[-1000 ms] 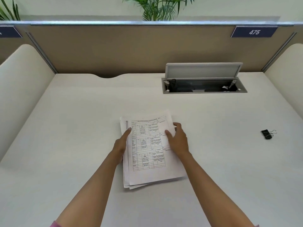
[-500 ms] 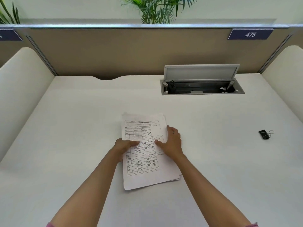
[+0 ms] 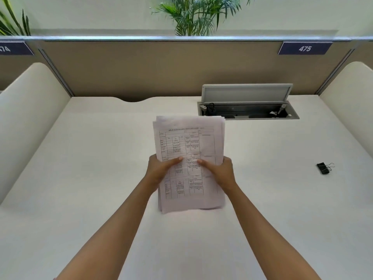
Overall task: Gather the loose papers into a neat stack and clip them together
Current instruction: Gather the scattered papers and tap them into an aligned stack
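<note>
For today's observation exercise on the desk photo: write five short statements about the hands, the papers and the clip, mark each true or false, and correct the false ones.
1. Both hands hold the stack of papers, the left hand on its left edge and the right hand on its right edge. True.
2. The binder clip is already fastened on the papers. False: it lies alone on the desk, far to the right of the stack.
3. The top sheet is blank. False: it carries a printed table.
4. The lid of the cable box at the back of the desk stands open. True.
5. The number plate on the partition reads 480. False: it reads 475.
</note>
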{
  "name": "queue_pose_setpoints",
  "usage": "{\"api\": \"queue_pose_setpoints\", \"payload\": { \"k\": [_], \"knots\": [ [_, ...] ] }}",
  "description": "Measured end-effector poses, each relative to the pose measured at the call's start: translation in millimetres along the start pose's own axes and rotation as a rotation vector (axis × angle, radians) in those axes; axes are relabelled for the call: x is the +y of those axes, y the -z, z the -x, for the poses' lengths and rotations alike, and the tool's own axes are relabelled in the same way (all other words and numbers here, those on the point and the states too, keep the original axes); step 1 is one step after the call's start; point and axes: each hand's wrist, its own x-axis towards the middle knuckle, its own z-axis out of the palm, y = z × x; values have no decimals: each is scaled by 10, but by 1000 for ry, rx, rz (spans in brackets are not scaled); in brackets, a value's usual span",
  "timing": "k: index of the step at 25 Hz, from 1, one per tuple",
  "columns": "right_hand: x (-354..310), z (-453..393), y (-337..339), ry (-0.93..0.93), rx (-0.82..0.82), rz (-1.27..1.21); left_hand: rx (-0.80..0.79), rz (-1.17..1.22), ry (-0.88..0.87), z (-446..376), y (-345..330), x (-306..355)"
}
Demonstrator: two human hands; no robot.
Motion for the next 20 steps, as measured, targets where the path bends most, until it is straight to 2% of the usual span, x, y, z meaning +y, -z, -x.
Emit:
{"api": "queue_pose_setpoints", "payload": {
  "k": [5, 11, 15, 17, 20],
  "knots": [
    [-425, -73, 40, 245, 88, -92, 93, 8, -269, 38, -212, 369],
    [-659, 2, 88, 343, 189, -45, 126, -40, -403, 146, -253, 576],
    [-913, 84, -35, 426, 351, -83, 253, 15, -517, 205, -335, 788],
    [-1073, 111, -127, 461, 448, -73, 332, 51, -516, 234, -420, 906],
    [-1242, 84, -213, 368, 552, -116, 382, 96, -455, 242, -516, 990]
  ]
}}
